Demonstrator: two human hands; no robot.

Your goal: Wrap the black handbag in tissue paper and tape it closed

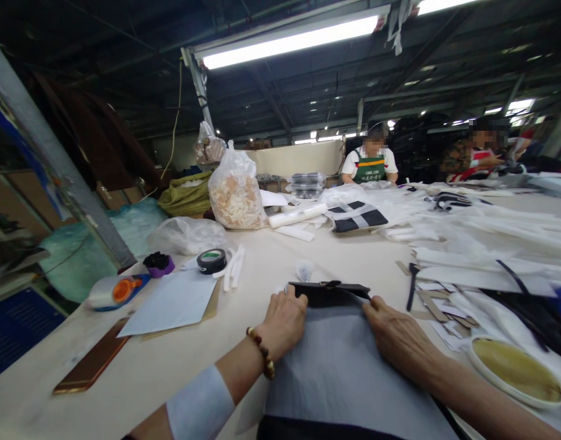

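Observation:
My left hand [284, 321], with a bead bracelet on the wrist, rests on the left top corner of a grey fabric sheet [342, 366], fingers curled over the edge of a black leather piece [329, 293]. My right hand [397, 333] lies on the sheet's right top corner, fingers curled onto the same black piece. The black piece lies flat at the far edge of the grey sheet, on the beige table [179, 360].
A white paper sheet [170, 302], black tape roll [211, 261], purple cap [158, 264], tape dispenser [115, 291] and phone [92, 363] lie left. A glue dish [514, 370] sits right. White strips [486, 244] pile at right rear. Two people sit across the table.

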